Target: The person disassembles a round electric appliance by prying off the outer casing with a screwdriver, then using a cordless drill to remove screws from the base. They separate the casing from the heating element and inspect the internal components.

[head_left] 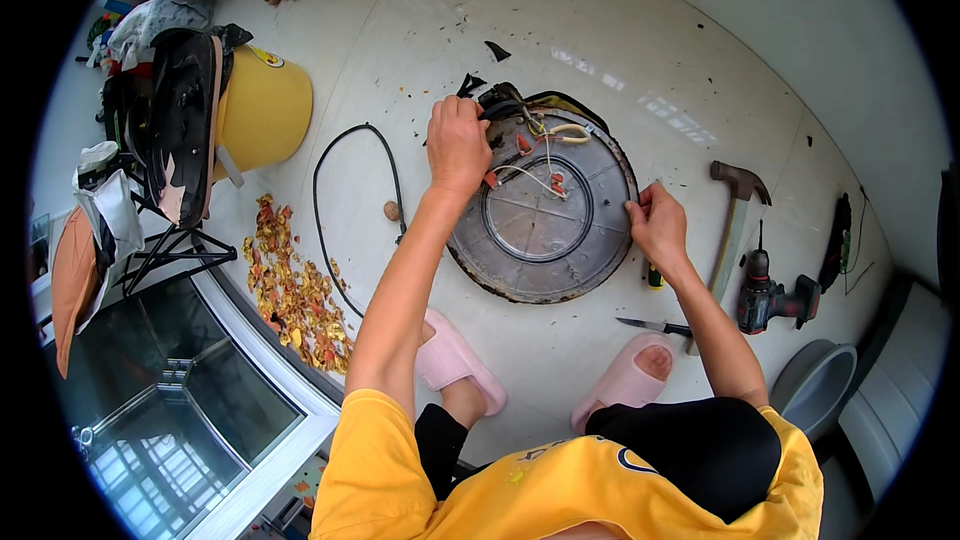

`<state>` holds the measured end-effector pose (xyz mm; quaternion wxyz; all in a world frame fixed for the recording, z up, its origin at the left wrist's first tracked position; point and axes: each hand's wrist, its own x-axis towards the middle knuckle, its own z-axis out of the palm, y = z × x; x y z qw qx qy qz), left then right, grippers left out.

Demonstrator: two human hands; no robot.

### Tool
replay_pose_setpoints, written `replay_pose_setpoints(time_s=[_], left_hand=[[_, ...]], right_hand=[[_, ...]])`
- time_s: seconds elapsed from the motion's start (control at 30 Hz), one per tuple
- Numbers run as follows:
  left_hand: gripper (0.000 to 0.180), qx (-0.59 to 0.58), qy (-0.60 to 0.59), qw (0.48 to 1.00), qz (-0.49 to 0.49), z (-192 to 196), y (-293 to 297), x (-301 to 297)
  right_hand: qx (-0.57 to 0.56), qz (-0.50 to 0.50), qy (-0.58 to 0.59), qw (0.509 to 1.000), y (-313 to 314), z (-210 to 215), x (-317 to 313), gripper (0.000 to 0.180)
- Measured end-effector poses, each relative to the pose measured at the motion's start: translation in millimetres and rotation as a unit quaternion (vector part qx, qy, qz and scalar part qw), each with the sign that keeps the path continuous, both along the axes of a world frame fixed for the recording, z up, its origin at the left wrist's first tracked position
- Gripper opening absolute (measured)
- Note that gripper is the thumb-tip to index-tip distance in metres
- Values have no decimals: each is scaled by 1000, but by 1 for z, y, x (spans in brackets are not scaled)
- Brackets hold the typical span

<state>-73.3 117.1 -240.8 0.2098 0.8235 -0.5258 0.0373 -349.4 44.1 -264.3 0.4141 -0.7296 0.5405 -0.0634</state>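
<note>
Bucket (265,115) left, cord (316,185) loops on floor (420,20). Left hand (460,145) clamped on upper-left edge of disc (540,210); disc sits mid-floor, open room beyond it, few scraps (497,51). Right hand (660,227) pinches right edge. Hammer (733,225), then drill (762,295), lie right, apart from disc.

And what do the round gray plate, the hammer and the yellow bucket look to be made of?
Round gray plate: probably metal, dull, with raised ribs and a brown-stained rim.
Hammer: likely a steel head, its brownish patches suggesting rust; the pale handle may be wood.
Yellow bucket: seemingly plastic, smooth and evenly coloured.
</note>
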Motion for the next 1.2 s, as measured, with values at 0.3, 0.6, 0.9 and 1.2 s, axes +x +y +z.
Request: replay_pose_setpoints(time_s=[0.3,0.6,0.9,1.2], left_hand=[[32,111,177,977,38,46,24,61],[40,335,211,918,16,162,92,44],[36,503,236,826,-91,196,120,-52],[32,423,269,865,25,168,146,1]], right_hand=[[-24,-75,-84,993,3,31,-30,27],[-1,-278,-100,955,36,43,-211,27],[-258,125,236,929,-4,42,-321,70],[-186,295,216,912,-39,19,-307,85]])
